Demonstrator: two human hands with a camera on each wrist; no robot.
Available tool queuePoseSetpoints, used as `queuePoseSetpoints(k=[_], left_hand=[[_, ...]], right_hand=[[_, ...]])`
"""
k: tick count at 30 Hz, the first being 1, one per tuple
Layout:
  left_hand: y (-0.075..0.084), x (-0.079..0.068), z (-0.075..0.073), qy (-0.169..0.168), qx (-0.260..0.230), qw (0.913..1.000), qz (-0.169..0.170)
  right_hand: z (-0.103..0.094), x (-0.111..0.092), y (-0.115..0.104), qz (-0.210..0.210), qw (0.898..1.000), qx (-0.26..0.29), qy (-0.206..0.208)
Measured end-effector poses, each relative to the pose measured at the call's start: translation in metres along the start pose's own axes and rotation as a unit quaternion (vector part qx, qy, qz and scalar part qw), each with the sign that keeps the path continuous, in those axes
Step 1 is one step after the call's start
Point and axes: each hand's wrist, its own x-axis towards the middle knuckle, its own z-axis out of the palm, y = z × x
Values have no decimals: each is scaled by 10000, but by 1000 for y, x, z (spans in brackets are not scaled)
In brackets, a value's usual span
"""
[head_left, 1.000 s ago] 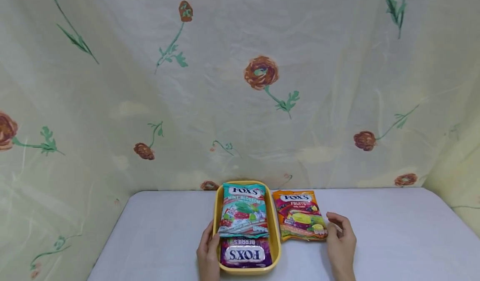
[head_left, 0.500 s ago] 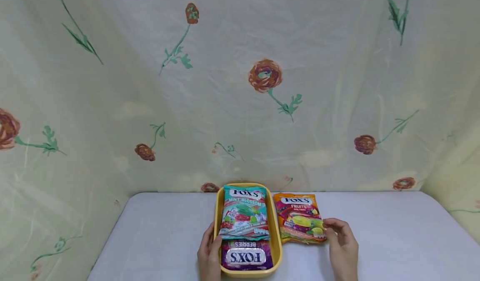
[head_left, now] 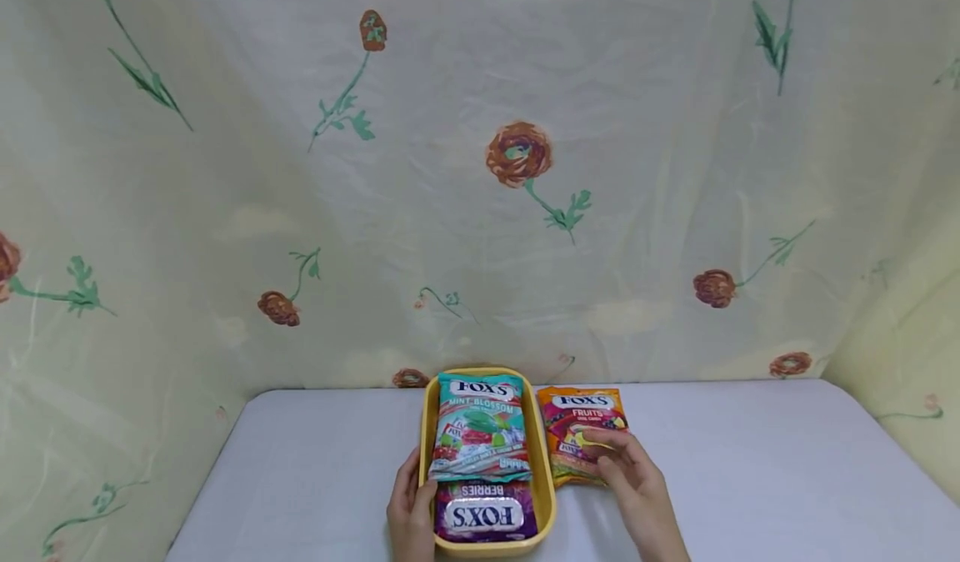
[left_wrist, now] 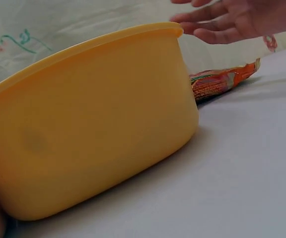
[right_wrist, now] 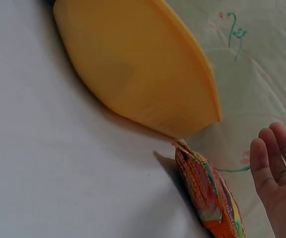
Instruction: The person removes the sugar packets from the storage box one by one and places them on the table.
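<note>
A yellow plastic basin (head_left: 546, 462) stands on the table, its outer wall filling much of the left wrist view. Inside lie a teal Mint Blossom candy bag (head_left: 480, 429) and, partly under it, a purple Berries candy bag (head_left: 486, 516), turned upside down. My left hand (head_left: 411, 512) holds the basin's left side, thumb at the rim. An orange Fruits candy bag (head_left: 573, 429) lies just right of the basin. Above this bag hovers my right hand (head_left: 633, 491), fingers extended and apart from it in the right wrist view, holding nothing.
A white-covered table (head_left: 750, 470) extends on both sides. Behind it hangs a pale flowered curtain (head_left: 420, 195), close to the basin's far end.
My right hand has moved left from the orange candy bag's right edge to over the bag. The left hand stays at the basin. The head view has shifted slightly.
</note>
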Motion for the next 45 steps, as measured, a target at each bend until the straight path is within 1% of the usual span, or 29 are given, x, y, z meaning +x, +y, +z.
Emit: queuePoseSetpoints(k=[5, 12, 15, 21, 26, 30, 34, 36, 41, 45], left_hand=[[0, 0, 0, 4, -3, 10000, -31], [1, 1, 1, -61, -49, 9998, -157], [2, 1, 1, -55, -43, 9997, -215], [3, 2, 0, -63, -57, 9997, -207], [4, 3, -1, -106, -109, 9996, -245], [4, 3, -1, -104, -83, 9995, -301], [3, 3, -2, -79, -65, 9995, -295], [2, 3, -2, -69, -70, 9995, -286], [2, 3, -1, -59, -97, 9996, -268], [3, 2, -1, -88, -80, 9995, -283]], right_hand=[[13, -3, -4, -104, 9996, -113, -232], [21, -3, -8, -256, 9992, 11, -296], [25, -4, -10, -238, 9992, -30, -309], [32, -6, -15, -334, 9985, 153, -412], [39, -7, -24, -243, 9981, 155, -536], [44, -10, -28, -200, 9966, 294, -738], [49, -11, -29, -131, 9931, 485, -1058], [51, -12, -30, -94, 9919, 455, -1185], [54, -11, -30, -145, 9894, 178, -1434], [55, -12, -32, -206, 9882, 20, -1515]])
